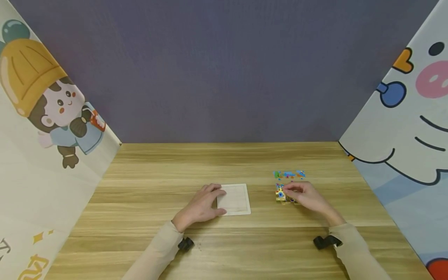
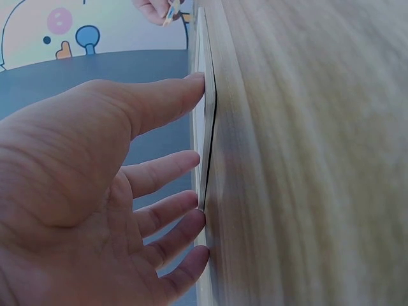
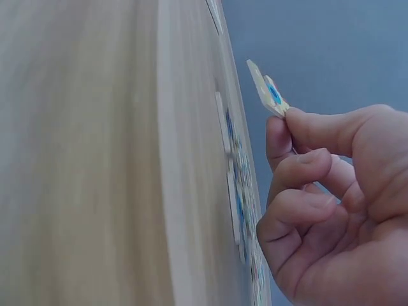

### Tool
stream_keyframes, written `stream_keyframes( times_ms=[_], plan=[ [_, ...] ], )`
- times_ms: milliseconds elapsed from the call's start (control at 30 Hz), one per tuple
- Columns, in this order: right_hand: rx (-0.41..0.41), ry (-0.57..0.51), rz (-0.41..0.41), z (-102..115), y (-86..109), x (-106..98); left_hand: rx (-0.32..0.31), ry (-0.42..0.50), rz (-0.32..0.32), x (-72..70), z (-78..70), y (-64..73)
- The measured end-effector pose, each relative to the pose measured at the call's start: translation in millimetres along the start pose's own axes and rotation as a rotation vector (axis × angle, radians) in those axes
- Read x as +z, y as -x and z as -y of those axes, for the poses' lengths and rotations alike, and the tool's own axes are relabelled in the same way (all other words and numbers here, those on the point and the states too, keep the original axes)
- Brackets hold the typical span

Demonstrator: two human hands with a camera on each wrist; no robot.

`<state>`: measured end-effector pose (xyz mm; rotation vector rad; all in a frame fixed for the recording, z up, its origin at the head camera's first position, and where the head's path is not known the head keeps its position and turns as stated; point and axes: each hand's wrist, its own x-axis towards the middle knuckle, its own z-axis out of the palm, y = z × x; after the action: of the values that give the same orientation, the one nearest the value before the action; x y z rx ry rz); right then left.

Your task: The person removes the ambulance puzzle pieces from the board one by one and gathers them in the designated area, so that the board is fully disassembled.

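My right hand point(image 1: 308, 197) pinches a yellow puzzle piece point(image 3: 273, 93) with a blue round mark between thumb and forefinger. In the right wrist view the piece is held up off the table, its other fingers curled below. More puzzle pieces point(image 3: 237, 204) lie flat beneath that hand, partly hidden by it in the head view. My left hand point(image 1: 201, 204) rests at the left edge of a pale square puzzle frame point(image 1: 235, 199), thumb and fingers spread and relaxed. Its fingertips touch the frame's edge in the left wrist view.
A row of small blue, green and orange puzzle pieces point(image 1: 288, 174) lies just beyond the right hand. The wooden table point(image 1: 224, 249) meets a dark back wall point(image 1: 224, 77). Printed panels with cartoon figures stand at both sides.
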<state>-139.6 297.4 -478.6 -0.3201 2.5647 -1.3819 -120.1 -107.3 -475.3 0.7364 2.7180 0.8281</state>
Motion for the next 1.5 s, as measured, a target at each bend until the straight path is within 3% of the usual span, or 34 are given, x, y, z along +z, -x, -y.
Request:
stream_keyframes(
  times_ms=[733,1000,1167,1500],
  plan=[
    [0.138,0.139,-0.119,-24.5,33.3,-47.0,0.007,0.012,0.002,-0.8,0.1,1.4],
    [0.167,0.194,-0.095,-34.4,41.0,-61.7,0.002,0.011,0.004,0.1,0.7,1.6],
    [0.194,0.199,-0.062,-35.1,43.3,-64.6,-0.003,0.013,0.009,-0.4,-1.1,1.9],
    [0.211,0.176,-0.084,-38.8,40.6,-60.5,0.002,0.014,0.006,-0.5,-0.1,1.4]
  ],
)
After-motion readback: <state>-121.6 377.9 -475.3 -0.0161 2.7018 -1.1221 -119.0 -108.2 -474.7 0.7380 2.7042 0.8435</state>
